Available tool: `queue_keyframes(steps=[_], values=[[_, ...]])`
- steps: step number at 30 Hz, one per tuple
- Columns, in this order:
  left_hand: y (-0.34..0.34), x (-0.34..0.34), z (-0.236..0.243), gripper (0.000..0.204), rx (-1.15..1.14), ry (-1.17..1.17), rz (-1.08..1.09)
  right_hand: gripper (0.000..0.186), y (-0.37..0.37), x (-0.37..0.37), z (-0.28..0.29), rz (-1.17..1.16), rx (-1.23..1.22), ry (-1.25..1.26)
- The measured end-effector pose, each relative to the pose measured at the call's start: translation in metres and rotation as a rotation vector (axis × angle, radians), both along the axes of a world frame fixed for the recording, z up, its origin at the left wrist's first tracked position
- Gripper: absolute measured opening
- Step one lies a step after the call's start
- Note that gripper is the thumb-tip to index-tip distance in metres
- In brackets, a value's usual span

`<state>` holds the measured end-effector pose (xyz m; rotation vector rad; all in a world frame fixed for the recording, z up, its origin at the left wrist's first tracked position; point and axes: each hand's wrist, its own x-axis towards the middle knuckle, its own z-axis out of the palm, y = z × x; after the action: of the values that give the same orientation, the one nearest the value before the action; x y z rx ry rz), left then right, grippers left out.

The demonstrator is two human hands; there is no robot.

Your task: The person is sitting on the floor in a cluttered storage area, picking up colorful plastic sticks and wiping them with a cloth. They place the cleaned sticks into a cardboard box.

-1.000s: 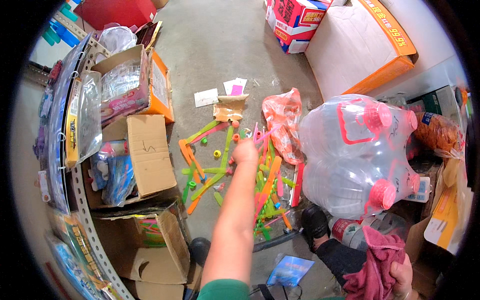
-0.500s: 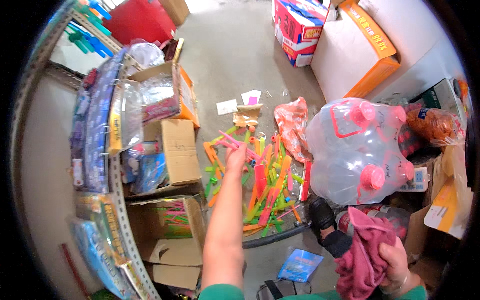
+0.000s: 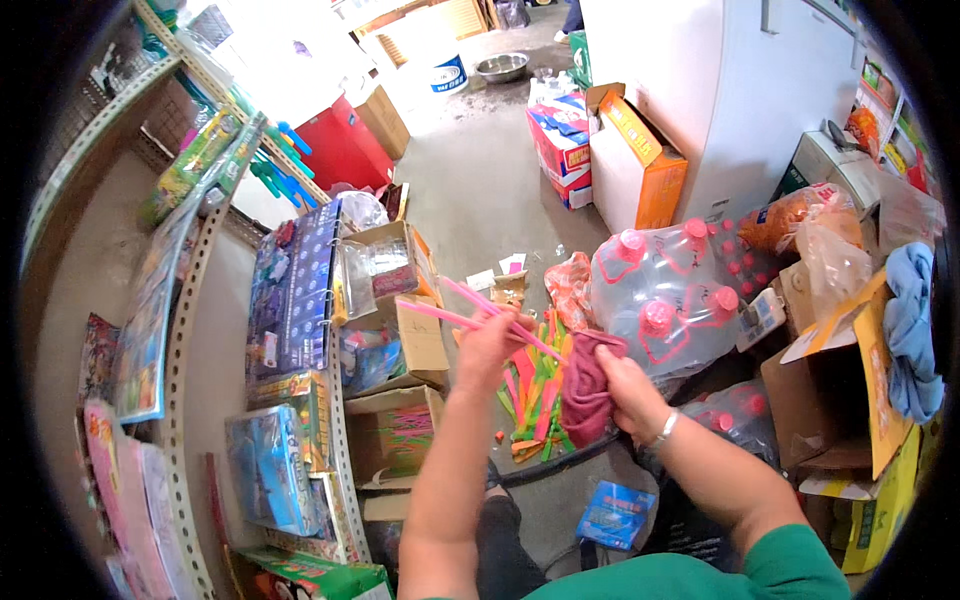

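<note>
My left hand is closed around long pink plastic strips, which stick out past both sides of the fist. Close by on the right, my right hand grips a bunched maroon cloth. One end of the pink plastic reaches the cloth's edge; whether they touch I cannot tell. Below both hands, a heap of orange, green and pink plastic pieces lies on the floor, partly hidden by the cloth and the left forearm.
Shrink-wrapped large clear bottles with pink caps stand to the right, by an orange plastic bag. An opened carton holding thin coloured sticks sits left, beside metal shelving. A blue packet lies near me.
My left hand has lifted from the heap with the pink strips. My right hand has brought the maroon cloth from the lower right to beside it. The view has tilted up.
</note>
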<state>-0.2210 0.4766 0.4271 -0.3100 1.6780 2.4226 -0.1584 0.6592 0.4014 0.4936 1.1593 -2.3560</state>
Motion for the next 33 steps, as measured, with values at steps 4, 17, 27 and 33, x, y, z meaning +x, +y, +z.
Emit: queue_keyframes(steps=[4, 17, 27, 33], values=[[0.03, 0.044, 0.0, 0.007, -0.039, 0.15, 0.038, 0.029, -0.036, 0.007, 0.001, -0.048, -0.007, 0.15], [0.016, 0.082, -0.025, 0.018, -0.905, 0.13, -0.573, 0.039, -0.046, 0.006, 0.017, 0.073, 0.604, 0.721], [0.006, 0.091, -0.009, 0.026, -0.96, 0.237, -0.461, 0.015, -0.048, -0.039, 0.001, -0.2, 0.242, 0.414], [-0.031, 0.098, 0.028, 0.023, -0.438, -0.108, -0.41, 0.021, -0.011, -0.079, -0.024, -0.454, 0.152, 0.364]])
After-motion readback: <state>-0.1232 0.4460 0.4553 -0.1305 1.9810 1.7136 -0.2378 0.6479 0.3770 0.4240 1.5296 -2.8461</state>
